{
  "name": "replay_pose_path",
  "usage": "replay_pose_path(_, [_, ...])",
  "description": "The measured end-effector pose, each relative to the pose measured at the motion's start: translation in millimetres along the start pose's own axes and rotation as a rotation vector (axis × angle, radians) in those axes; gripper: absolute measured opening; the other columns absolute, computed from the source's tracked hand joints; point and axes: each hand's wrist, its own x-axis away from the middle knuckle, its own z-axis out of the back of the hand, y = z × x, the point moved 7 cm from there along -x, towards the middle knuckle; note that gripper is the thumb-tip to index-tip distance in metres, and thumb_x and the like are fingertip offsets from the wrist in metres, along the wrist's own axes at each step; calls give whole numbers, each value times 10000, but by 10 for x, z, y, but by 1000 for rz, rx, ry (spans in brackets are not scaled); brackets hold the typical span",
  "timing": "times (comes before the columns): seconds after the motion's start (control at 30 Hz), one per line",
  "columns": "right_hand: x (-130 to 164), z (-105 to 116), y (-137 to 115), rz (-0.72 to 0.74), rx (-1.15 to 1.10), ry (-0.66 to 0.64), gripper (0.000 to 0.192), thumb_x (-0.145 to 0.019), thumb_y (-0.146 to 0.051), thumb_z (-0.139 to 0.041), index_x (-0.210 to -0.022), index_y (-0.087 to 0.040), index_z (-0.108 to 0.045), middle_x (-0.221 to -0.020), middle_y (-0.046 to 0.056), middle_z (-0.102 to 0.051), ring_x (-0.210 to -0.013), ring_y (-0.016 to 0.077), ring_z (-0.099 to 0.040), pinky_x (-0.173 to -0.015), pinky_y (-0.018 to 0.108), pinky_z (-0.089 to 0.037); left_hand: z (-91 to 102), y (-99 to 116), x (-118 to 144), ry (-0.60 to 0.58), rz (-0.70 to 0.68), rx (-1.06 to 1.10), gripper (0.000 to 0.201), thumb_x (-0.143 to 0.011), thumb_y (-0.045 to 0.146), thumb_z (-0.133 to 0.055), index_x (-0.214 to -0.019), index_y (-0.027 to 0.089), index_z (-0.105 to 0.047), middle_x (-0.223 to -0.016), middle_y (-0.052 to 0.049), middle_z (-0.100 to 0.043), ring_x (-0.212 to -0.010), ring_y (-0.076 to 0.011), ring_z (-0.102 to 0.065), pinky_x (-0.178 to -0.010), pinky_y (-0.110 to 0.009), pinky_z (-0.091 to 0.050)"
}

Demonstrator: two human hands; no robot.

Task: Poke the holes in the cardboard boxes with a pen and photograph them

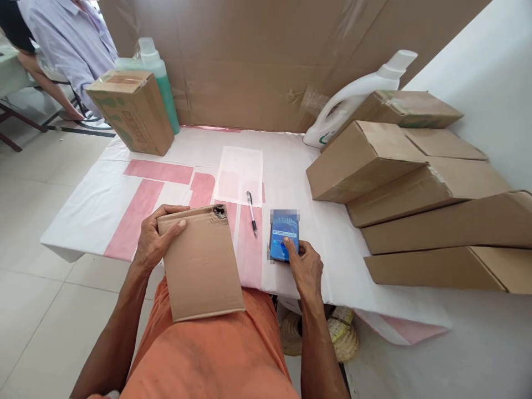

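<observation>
My left hand (157,235) grips the upper left edge of a flat brown cardboard box (203,266), its thumb on the face and its fingers behind. A black scribbled or scorched patch marks the box's top right corner. The box tilts over my lap against the table's near edge. My right hand (306,266) closes around the lower right of a smartphone (284,235), thumb on the lit blue screen. Between the box and the phone lies a pen (251,214) with black ends. Beyond it rests a thin whitish sheet (240,172) on the tablecloth.
Several cardboard boxes (394,210) line the table's right side, with a white jug (357,94) behind. At the back left, another carton (133,113) stands before a green liquid bottle (166,91). A large cardboard panel (249,66) closes the back. People sit at far left.
</observation>
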Motion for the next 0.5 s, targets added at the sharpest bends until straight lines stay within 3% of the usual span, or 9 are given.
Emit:
replay_pose_path(0.1, [11,1,-59,52,82,-13,676,-789,-751,-510,-1006,-152,-740,-1017,227,-729,-1024,409,-658,-1012,565,-509,-8,-59,7,4,-4,31,587,-810,667,-821,-1174,213,-742,-1301,-128,-780,-1082,-299,-758,-812,-341,-635])
replay_pose_path(0.2, [64,65,-159,119,155,27,753,-801,-719,-512,-1114,-86,-772,-1151,298,-689,-1210,483,-604,-1106,645,-461,-25,-144,6,23,-25,56,691,-836,676,-793,-1329,212,-657,-1486,-170,-687,-1298,-332,-705,-1000,-394,-622])
replay_pose_path(0.27, [154,93,-291,214,124,35,746,-830,-704,-555,-1186,-85,-772,-1240,298,-674,-1267,483,-594,-1099,644,-490,-50,-214,5,28,-54,72,758,-884,711,-713,-1437,210,-582,-1589,-195,-610,-1428,-347,-636,-1125,-446,-574])
replay_pose_path(0.33, [317,-36,-448,322,-38,-160,690,-853,-671,-656,-1275,-134,-760,-1338,255,-680,-1270,438,-638,-1044,589,-564,-82,-309,14,20,-79,97,814,-937,758,-599,-1536,214,-505,-1668,-203,-535,-1525,-361,-558,-1218,-501,-510])
replay_pose_path(0.37, [443,-167,-523,357,-156,-347,700,-844,-645,-729,-1355,-167,-735,-1407,227,-678,-1288,413,-658,-1032,560,-591,-94,-372,25,17,-79,107,822,-966,771,-545,-1575,223,-473,-1708,-194,-492,-1578,-362,-501,-1268,-519,-462])
replay_pose_path(0.43, [773,-450,-644,378,-350,-732,895,-769,-576,-886,-1553,-238,-620,-1546,180,-648,-1366,386,-664,-1071,539,-607,-116,-514,62,1,-63,111,785,-1023,766,-465,-1615,250,-449,-1762,-152,-429,-1661,-347,-380,-1357,-519,-342])
replay_pose_path(0.47, [919,-555,-684,384,-398,-839,1025,-713,-540,-948,-1621,-271,-557,-1592,161,-631,-1409,386,-650,-1108,547,-598,-123,-583,84,-10,-55,103,753,-1044,754,-442,-1614,263,-464,-1772,-130,-420,-1683,-336,-340,-1383,-507,-293])
replay_pose_path(0.5, [1014,-619,-720,410,-416,-844,1101,-671,-515,-986,-1649,-297,-529,-1600,145,-637,-1424,388,-650,-1119,552,-599,-124,-644,105,-15,-52,92,731,-1056,752,-421,-1601,270,-492,-1770,-116,-428,-1693,-331,-319,-1397,-501,-261])
